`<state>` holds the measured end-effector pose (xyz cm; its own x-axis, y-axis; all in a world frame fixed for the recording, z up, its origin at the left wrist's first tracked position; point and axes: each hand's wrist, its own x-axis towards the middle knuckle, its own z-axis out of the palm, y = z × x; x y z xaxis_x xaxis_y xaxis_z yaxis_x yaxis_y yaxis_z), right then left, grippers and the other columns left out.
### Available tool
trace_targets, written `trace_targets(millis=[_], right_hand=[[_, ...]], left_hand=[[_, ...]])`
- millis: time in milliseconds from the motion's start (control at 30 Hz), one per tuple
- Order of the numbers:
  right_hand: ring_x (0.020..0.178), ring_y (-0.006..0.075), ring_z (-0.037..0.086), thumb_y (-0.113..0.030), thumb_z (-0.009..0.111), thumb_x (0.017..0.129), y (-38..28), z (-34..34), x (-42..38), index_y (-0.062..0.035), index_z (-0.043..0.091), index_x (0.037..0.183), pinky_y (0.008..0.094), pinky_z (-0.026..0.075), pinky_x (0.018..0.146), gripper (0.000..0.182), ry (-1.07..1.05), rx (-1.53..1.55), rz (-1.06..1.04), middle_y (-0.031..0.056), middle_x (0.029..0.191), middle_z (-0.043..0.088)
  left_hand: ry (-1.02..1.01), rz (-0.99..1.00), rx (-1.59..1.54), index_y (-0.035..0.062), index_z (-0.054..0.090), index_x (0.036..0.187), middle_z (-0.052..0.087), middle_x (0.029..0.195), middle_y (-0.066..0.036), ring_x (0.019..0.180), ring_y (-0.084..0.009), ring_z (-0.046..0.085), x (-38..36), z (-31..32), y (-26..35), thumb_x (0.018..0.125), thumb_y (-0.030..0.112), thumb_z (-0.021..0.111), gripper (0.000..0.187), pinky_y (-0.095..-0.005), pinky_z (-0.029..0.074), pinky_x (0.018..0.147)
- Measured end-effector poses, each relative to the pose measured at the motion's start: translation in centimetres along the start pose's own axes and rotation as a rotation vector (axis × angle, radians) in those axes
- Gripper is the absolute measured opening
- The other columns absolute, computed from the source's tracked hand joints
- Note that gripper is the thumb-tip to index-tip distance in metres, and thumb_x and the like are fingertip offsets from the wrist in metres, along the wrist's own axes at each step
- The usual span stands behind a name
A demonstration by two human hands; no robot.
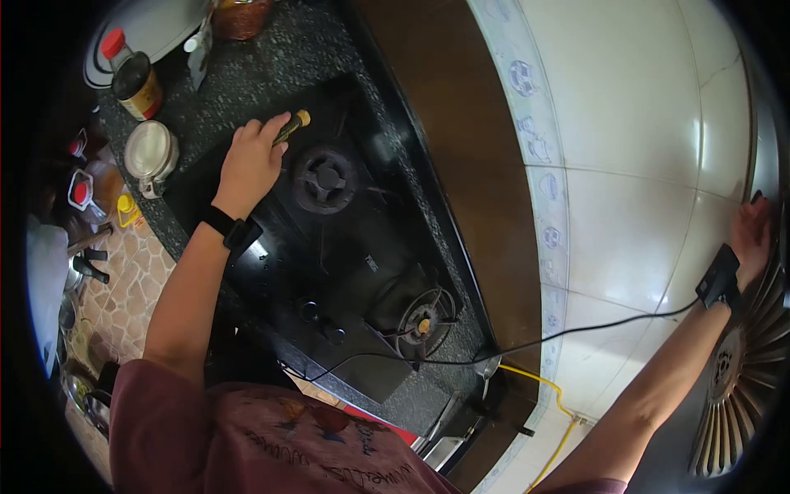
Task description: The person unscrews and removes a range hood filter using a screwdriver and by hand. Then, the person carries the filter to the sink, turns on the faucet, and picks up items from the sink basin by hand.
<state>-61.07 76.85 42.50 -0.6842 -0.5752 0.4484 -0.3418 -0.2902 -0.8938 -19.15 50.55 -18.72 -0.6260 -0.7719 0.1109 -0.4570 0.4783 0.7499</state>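
Well, left hand [249, 162]: upper left of centre, thumb and fingers closed round a gold-tipped cylinder [288, 129], its tip showing beyond them.
Gold-tipped cylinder: just above and left of the upper burner [327, 179]; if our grip loosened, it could drop onto the glossy stove top [354, 255] and roll or mark it.
Stove top: specks like droplets [264, 263] show near our left wristband [240, 235]; any wetness could make a resting wrist slide.
Lower burner [424, 326]: below centre, its wire support [392, 333] standing up where our cord could snag.
Black cord [576, 330]: runs from the wrist device [718, 278] leftward across the lower burner area; a wide arm movement could pull it taut, and a hot burner could damage it.
Right hand [750, 235]: far right of the frame, beside the range hood [687, 412]; we cannot tell how open it is or whether it holds anything.
Lidded jar [151, 151]: upper left, near the tabletop [271, 49] edge, close to the red-capped bottle [140, 92]; a backward swing of our left forearm could knock either off.
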Motion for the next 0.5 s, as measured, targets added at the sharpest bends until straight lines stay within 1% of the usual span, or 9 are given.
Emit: trace_targets(millis=[133, 167, 200, 233, 267, 300, 367, 400, 500], right_hand=[[0.104, 0.027, 0.052, -0.009, 0.045, 0.087, 0.7, 1.1, -0.3, 0.0082, 0.048, 0.114, 0.0374, 0.039, 0.079, 0.033, 0.087, -0.059, -0.071, 0.0196, 0.116, 0.056], [0.103, 0.0272, 0.054, -0.008, 0.045, 0.086, -0.4, -1.3, 0.9, 0.0084, 0.048, 0.114, 0.0372, 0.041, 0.078, 0.032, -0.099, 0.076, 0.083, 0.0199, 0.114, 0.057], [0.093, 0.0216, 0.054, -0.012, 0.044, 0.09, 1.0, 0.6, -0.7, 0.0053, 0.049, 0.116, 0.0321, 0.044, 0.071, 0.031, 0.003, -0.143, -0.059, 0.0165, 0.114, 0.056], [0.09, 0.0187, 0.054, -0.014, 0.046, 0.091, 0.0, 1.2, -1.2, 0.0037, 0.051, 0.115, 0.0264, 0.045, 0.06, 0.031, -0.501, 0.142, 0.436, 0.0147, 0.113, 0.058], [0.086, 0.0174, 0.054, -0.016, 0.046, 0.091, 0.1, 1.4, -2.1, 0.0024, 0.054, 0.112, 0.0229, 0.044, 0.051, 0.029, -0.266, -0.007, 0.262, 0.0142, 0.111, 0.059], [0.089, 0.0182, 0.055, -0.013, 0.048, 0.09, 1.1, 4.5, -4.2, 0.001, 0.058, 0.106, 0.0255, 0.047, 0.056, 0.024, -0.325, 0.023, 0.291, 0.0145, 0.108, 0.06], [0.1, 0.0202, 0.058, -0.005, 0.052, 0.085, 2.2, 5.1, -4.7, -0.0044, 0.06, 0.101, 0.0291, 0.051, 0.067, 0.017, -0.06, -0.054, 0.003, 0.0126, 0.1, 0.064], [0.098, 0.0198, 0.06, -0.005, 0.054, 0.085, 2.4, 5.7, -5.1, -0.007, 0.058, 0.1, 0.0286, 0.05, 0.068, 0.017, -0.037, -0.006, -0.041, 0.0113, 0.099, 0.065], [0.091, 0.0179, 0.061, -0.005, 0.054, 0.085, 3.3, 8.9, -6.4, -0.0091, 0.056, 0.1, 0.0283, 0.05, 0.067, 0.016, 0.184, -0.075, -0.216, 0.0089, 0.099, 0.064]], left_hand=[[0.128, 0.003, 0.084, 0.0144, 0.052, 0.119, 0.056, 0.095, -0.013, 0.092, -0.0324, 0.053, 2.0, -2.1, -2.2, 0.078, 0.01, 0.061, 0.042, -0.0403, 0.044, 0.082], [0.157, 0.005, 0.179, 0.013, 0.052, 0.118, 0.056, 0.097, -0.013, 0.094, -0.0327, 0.053, 2.2, -2.1, -3.8, 0.078, 0.011, 0.061, 0.041, -0.0406, 0.044, 0.082], [0.194, 0.015, 0.256, 0.0117, 0.052, 0.117, 0.056, 0.099, -0.013, 0.096, -0.033, 0.053, 2.9, -1.7, -5.2, 0.078, 0.012, 0.061, 0.04, -0.0408, 0.044, 0.083], [0.151, 0.005, 0.256, 0.0097, 0.052, 0.116, 0.057, 0.101, -0.014, 0.098, -0.0332, 0.053, 3.2, -2.1, -5.8, 0.078, 0.012, 0.06, 0.038, -0.0416, 0.043, 0.085], [0.085, -0.046, 0.259, 0.0086, 0.052, 0.116, 0.058, 0.102, -0.015, 0.099, -0.0329, 0.053, 3.6, -2.4, -6.2, 0.078, 0.009, 0.059, 0.038, -0.0412, 0.043, 0.085], [0.086, 0.019, 0.159, 0.0086, 0.052, 0.116, 0.059, 0.104, -0.016, 0.1, -0.0335, 0.054, 3.8, -1.7, -8.2, 0.078, 0.006, 0.058, 0.039, -0.0407, 0.042, 0.087], [0.097, 0.018, 0.181, 0.0093, 0.05, 0.119, 0.058, 0.107, -0.016, 0.1, -0.0348, 0.053, 3.9, 0.5, -11.8, 0.078, 0.004, 0.057, 0.041, -0.0418, 0.042, 0.088], [0.012, -0.135, 0.214, 0.0096, 0.049, 0.121, 0.053, 0.117, -0.016, 0.105, -0.036, 0.05, 4.0, 1.3, -13.4, 0.079, 0.007, 0.058, 0.043, -0.0433, 0.042, 0.088], [-0.06, -0.318, 0.393, 0.0085, 0.047, 0.124, 0.045, 0.127, -0.016, 0.113, -0.0357, 0.045, 5.1, -0.1, -7.3, 0.081, 0.011, 0.058, 0.045, -0.0424, 0.039, 0.093]])
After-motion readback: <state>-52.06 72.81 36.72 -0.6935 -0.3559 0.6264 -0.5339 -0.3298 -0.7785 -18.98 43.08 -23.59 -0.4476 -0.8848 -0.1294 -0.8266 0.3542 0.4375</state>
